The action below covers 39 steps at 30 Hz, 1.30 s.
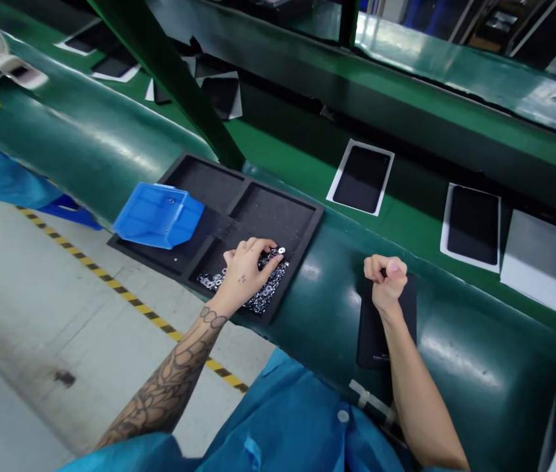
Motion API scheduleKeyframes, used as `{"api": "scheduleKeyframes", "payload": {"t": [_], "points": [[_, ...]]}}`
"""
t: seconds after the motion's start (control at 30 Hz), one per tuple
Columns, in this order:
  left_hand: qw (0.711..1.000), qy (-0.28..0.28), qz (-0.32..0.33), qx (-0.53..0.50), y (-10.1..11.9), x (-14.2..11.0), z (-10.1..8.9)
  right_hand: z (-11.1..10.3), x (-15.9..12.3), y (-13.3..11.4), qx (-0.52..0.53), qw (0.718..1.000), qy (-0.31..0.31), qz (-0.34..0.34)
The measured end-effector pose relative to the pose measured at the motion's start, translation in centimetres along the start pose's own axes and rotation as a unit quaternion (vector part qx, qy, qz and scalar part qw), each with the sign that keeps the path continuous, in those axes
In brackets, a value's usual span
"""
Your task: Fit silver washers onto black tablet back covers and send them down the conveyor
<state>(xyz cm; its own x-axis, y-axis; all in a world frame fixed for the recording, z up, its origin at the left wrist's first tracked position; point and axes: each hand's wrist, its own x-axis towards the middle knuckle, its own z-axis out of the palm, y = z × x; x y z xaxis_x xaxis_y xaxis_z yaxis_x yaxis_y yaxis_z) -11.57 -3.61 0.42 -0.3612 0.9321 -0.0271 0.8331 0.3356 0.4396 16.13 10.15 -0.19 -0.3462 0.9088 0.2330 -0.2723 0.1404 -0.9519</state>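
Observation:
My left hand (246,272) reaches into the near right compartment of a black divided tray (315,219). Its thumb and index finger pinch a small shiny metal ring (282,250). Below the fingers lies a heap of similar small metal rings (261,298), partly covered by the hand. My right hand (387,278) is curled closed above the top end of a black tablet-like panel (370,328) lying on the green bench. Whatever the right fingers may hold is hidden. The right wrist covers part of the panel.
A blue plastic bin (157,216) sits across the tray's left side. On the green conveyor (413,210) behind, dark panels (362,177) rest on white sheets. A slanted green post (174,72) rises behind the tray. A handheld fan (19,71) stands at far left.

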Motion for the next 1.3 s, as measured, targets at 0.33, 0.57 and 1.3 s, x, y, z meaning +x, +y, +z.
{"api": "scheduleKeyframes", "payload": {"t": [0.33, 0.57, 1.3], "points": [[0.999, 0.015, 0.042, 0.014, 0.8, 1.0, 0.7, 0.0, -0.2, 0.3, 0.021, 0.999, 0.029, -0.016], [0.996, 0.027, 0.073, 0.042, 0.2, 0.3, 1.1, 0.5, -0.4, 0.6, 0.009, 0.998, 0.051, -0.034], [0.985, -0.029, 0.168, 0.008, -1.7, 1.4, 0.0, -7.7, -4.6, -7.6, -0.326, 0.935, 0.031, 0.137]]}}
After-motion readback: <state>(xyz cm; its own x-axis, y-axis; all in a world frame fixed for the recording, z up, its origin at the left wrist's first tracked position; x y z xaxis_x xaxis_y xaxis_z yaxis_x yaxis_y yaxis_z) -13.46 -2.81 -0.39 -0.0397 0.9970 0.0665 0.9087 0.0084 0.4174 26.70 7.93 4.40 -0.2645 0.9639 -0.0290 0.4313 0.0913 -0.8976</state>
